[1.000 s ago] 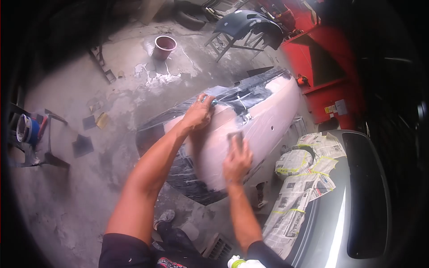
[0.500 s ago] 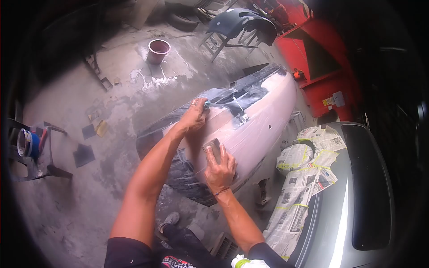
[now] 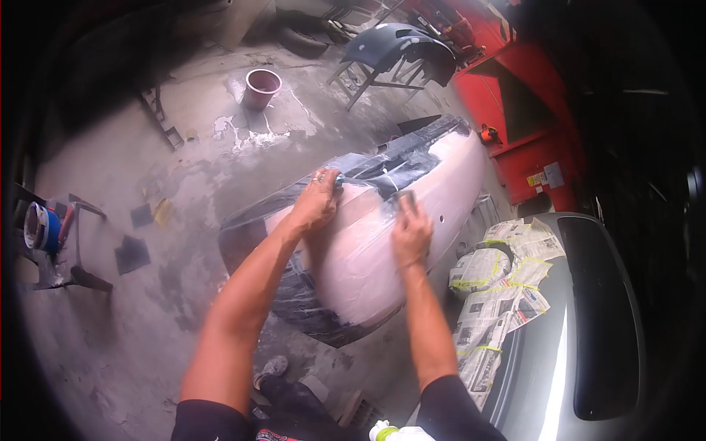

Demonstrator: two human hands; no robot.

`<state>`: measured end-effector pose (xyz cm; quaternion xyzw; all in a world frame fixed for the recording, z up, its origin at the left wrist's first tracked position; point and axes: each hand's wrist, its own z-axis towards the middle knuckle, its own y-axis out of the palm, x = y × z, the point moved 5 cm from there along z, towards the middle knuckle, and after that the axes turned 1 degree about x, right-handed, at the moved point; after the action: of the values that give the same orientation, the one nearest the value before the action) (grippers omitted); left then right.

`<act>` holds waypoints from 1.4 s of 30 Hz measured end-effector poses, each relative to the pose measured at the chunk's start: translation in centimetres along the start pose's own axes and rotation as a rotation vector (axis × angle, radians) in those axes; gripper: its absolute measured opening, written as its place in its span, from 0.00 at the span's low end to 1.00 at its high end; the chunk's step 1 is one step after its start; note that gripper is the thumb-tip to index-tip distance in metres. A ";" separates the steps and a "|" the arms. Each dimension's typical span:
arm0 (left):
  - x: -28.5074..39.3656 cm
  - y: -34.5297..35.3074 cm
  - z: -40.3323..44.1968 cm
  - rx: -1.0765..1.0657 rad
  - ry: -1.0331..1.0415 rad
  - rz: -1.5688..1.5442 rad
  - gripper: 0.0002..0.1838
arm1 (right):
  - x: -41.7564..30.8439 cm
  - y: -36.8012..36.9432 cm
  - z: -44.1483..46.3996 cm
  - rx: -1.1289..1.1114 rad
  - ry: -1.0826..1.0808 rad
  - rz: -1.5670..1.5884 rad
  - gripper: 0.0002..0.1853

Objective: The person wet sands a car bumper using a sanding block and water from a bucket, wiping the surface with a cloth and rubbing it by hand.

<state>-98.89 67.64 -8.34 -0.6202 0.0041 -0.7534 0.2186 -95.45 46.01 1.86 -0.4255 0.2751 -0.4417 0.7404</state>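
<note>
A large curved car bumper (image 3: 360, 272), pale pink with dark plastic film or bare patches along its edges, stretches out in front of me. My left hand (image 3: 318, 200) is closed at its upper left edge, around a small blue thing (image 3: 338, 179) that mostly hides behind the fingers. On the pale surface farther right, my right hand (image 3: 412, 234) presses a greyish sanding block (image 3: 407, 201) against the bumper. Motion smears the block and fingertips.
To the right stands a silver car (image 3: 544, 353) partly covered with taped newspaper (image 3: 489, 312). A bucket (image 3: 262, 90) sits on the wet floor, and another bumper (image 3: 397, 45) rests on a stand. At left, a stool (image 3: 70, 275) carries a blue-and-white tub (image 3: 43, 228).
My right hand has slid the sanding block up and to the right across the bumper. My left hand has stayed at the same edge.
</note>
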 end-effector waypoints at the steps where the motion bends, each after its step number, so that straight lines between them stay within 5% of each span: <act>1: 0.3 -0.2 -0.2 0.027 0.019 0.096 0.25 | 3.6 1.4 3.0 0.045 -0.035 -0.032 0.24; 4: 1.0 -0.2 -0.7 0.114 0.060 0.202 0.24 | 4.4 0.8 1.6 0.068 -0.081 -0.025 0.25; 6: 1.7 -0.3 -1.2 0.157 0.035 0.182 0.23 | -1.7 -2.1 -6.8 0.027 -0.029 0.084 0.27; 9: 1.2 0.3 -1.4 0.172 0.033 0.110 0.22 | -6.5 -4.1 -21.8 0.046 -0.304 -0.042 0.32; 12: 0.6 -0.1 -0.5 0.226 0.066 0.165 0.21 | -3.9 -4.4 -18.0 0.071 -0.542 0.024 0.31; 14: 1.2 -0.4 -1.1 0.236 0.098 0.205 0.21 | 2.6 -2.8 -7.8 0.060 -0.163 0.092 0.27; 17: 1.4 -0.5 -1.3 0.244 0.088 0.159 0.20 | 8.9 -0.3 3.6 0.072 -0.032 0.063 0.23; 21: 1.5 0.1 -2.6 0.394 0.093 0.220 0.19 | 3.6 -3.1 -7.2 0.052 0.037 0.091 0.23; 24: 2.4 0.3 -3.8 0.526 0.012 0.330 0.19 | -3.3 -3.1 -24.0 0.148 -0.324 0.018 0.24; 26: 1.8 0.2 -3.9 0.583 0.006 0.352 0.19 | -1.9 -4.1 -21.1 0.072 -0.459 0.009 0.25; 32: 1.1 0.4 -4.3 0.592 -0.121 0.334 0.21 | 13.8 -0.3 1.3 0.182 0.153 0.054 0.21; 35: 2.3 -0.2 -4.2 0.583 -0.116 0.260 0.22 | 10.0 -2.5 -4.2 0.086 0.242 0.113 0.21; 38: 0.8 0.6 -4.5 0.579 -0.137 0.291 0.22 | -2.2 -4.9 -21.1 0.133 -0.073 0.080 0.28; 42: 1.6 0.0 -4.2 0.604 -0.106 0.320 0.21 | 1.9 -4.2 -17.3 0.212 -0.051 0.073 0.22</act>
<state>-103.03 65.97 -7.79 -0.5573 -0.1333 -0.6434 0.5076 -109.91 36.61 -3.01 -0.3455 0.2231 -0.4301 0.8036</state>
